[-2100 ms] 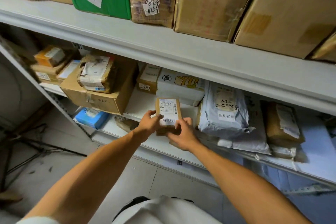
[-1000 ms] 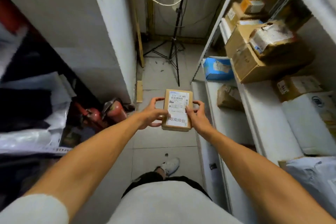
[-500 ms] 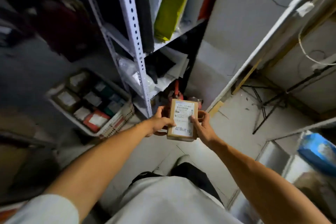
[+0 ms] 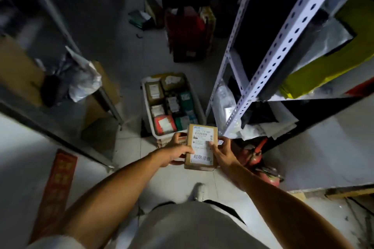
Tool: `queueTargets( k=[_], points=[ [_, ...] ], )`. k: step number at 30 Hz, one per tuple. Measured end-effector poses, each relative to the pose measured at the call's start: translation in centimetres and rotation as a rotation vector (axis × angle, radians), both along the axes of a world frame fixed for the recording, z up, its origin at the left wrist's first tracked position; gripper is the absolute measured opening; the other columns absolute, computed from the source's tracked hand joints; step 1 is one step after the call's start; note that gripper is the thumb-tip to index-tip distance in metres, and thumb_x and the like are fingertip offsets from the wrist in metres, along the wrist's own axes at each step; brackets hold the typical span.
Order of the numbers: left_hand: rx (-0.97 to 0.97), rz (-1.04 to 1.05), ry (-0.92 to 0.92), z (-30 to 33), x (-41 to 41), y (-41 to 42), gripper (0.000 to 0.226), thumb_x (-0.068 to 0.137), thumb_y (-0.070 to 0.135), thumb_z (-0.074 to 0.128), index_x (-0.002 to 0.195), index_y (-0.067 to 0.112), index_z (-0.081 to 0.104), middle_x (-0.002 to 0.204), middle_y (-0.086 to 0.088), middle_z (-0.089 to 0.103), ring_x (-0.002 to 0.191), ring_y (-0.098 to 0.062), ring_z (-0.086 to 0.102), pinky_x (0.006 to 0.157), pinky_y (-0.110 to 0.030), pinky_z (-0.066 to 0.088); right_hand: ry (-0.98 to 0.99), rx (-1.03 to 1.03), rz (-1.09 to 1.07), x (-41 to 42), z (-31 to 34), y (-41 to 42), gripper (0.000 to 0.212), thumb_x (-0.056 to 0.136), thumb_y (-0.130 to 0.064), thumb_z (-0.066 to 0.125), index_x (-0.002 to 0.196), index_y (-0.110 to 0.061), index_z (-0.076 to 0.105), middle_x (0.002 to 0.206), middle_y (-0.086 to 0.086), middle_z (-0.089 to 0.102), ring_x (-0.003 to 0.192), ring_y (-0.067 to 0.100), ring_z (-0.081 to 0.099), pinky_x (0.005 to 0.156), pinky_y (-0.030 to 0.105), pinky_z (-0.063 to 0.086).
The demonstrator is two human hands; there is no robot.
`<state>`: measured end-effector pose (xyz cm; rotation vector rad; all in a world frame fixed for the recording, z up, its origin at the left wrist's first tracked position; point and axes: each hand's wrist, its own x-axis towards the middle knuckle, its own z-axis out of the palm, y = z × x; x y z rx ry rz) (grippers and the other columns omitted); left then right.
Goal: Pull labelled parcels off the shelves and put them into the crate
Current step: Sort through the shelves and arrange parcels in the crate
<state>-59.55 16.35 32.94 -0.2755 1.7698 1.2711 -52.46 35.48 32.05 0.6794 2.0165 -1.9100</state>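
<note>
Parcel (image 4: 201,147) gripped by left hand (image 4: 176,153) and right hand (image 4: 222,152), near crate (image 4: 199,105)

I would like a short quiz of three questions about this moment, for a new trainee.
1. True or false: the parcel already lies inside the crate.
2. Which hands hold the parcel? A: left hand only. B: right hand only. C: both.
3. Fill in: the crate stands on the ____, beside the shelf post.

Key
1. False: it is held up in front of the crate.
2. C
3. floor
</note>
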Motion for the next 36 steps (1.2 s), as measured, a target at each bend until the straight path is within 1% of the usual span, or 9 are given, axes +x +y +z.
queueTargets(
  k=[4,7,12,18,20,25,28,33,36],
  points=[
    [0.037,0.076,-0.019,-0.2,-2.6,-0.1,0.063,0.085,0.013,0.071,0.131,0.036,0.035,0.108,0.000,0.072,0.097,-0.019,0.070,0.080,-0.038,0.055,0.027,-0.013,0.090,-4.2,-0.6,0.6,0.034,0.101,-0.022,0.058,0.123,-0.022,0.031,0.106,0.007,0.069,0.078,0.016,0.076,0.061,0.031,0.062],
    [0.047,0.155,-0.038,-0.7,-4.2,0.3,0.073,0.082,0.011,0.076,0.135,0.038,0.033,0.111,-0.002,0.072,0.100,-0.022,0.070,0.083,-0.041,0.056,-0.012,-0.030,0.139,-7.0,-1.2,1.5,0.036,0.098,-0.026,0.063,0.117,-0.026,0.033,0.113,0.015,0.070,0.086,0.024,0.076,0.070,0.043,0.064],
    [0.111,0.288,-0.068,-1.9,-6.9,1.2,0.074,0.078,0.000,0.077,0.131,0.035,0.041,0.115,-0.006,0.069,0.104,-0.028,0.069,0.097,-0.052,0.053,-0.087,0.059,0.254,-11.2,-2.8,2.8,0.055,0.096,-0.037,0.065,0.132,-0.021,0.026,0.114,0.011,0.069,0.086,0.024,0.076,0.070,0.040,0.064],
    [0.105,0.364,-0.082,-3.3,-10.1,0.3,0.074,0.084,-0.005,0.069,0.139,0.032,0.037,0.116,-0.007,0.067,0.097,-0.024,0.066,0.074,-0.040,0.051,-0.122,0.198,0.368,-15.7,-5.0,1.9,0.068,0.087,-0.058,0.068,0.135,-0.035,0.025,0.115,-0.001,0.068,0.087,0.020,0.074,0.061,0.032,0.060],
    [0.095,0.359,-0.091,-4.4,-12.1,-0.5,0.072,0.086,-0.006,0.068,0.140,0.030,0.036,0.116,-0.008,0.065,0.093,-0.021,0.064,0.072,-0.039,0.050,-0.148,0.122,0.346,-17.2,-6.2,1.1,0.067,0.089,-0.047,0.072,0.134,-0.034,0.024,0.122,0.002,0.065,0.097,0.021,0.071,0.068,0.031,0.062],
    [0.084,0.303,-0.120,-7.1,-18.9,-2.6,0.062,0.085,-0.009,0.069,0.132,0.021,0.042,0.107,0.007,0.056,0.097,-0.020,0.062,0.093,-0.048,0.053,-0.206,0.114,0.241,-22.5,-8.6,-1.4,0.067,0.084,-0.039,0.079,0.129,-0.041,0.030,0.122,-0.004,0.063,0.107,0.023,0.067,0.081,0.044,0.062],
    [0.083,0.197,-0.153,-9.4,-24.0,-3.5,0.063,0.084,-0.005,0.070,0.132,0.021,0.039,0.119,-0.003,0.064,0.104,-0.025,0.064,0.081,-0.045,0.058,-0.278,0.086,0.127,-25.7,-10.0,-2.6,0.072,0.081,-0.024,0.083,0.133,-0.033,0.034,0.122,0.002,0.062,0.108,0.021,0.065,0.083,0.043,0.061],
    [0.094,0.181,-0.213,-13.8,-31.2,-4.0,0.061,0.081,-0.007,0.072,0.126,0.024,0.043,0.116,-0.007,0.065,0.100,-0.023,0.067,0.066,-0.036,0.059,-0.321,0.086,0.089,-29.6,-16.1,-2.7,0.085,0.068,-0.054,0.079,0.138,-0.051,0.031,0.143,-0.004,0.054,0.130,0.019,0.055,0.103,0.055,0.050],
    [0.114,0.208,-0.248,-17.4,-34.2,-3.4,0.058,0.082,-0.007,0.071,0.120,0.027,0.044,0.122,-0.008,0.064,0.105,-0.025,0.065,0.066,-0.033,0.058,-0.349,0.108,0.037,-32.4,-18.4,-3.2,0.097,0.073,-0.056,0.076,0.152,-0.042,0.020,0.150,-0.009,0.047,0.134,0.013,0.051,0.108,0.051,0.047]
  ],
)
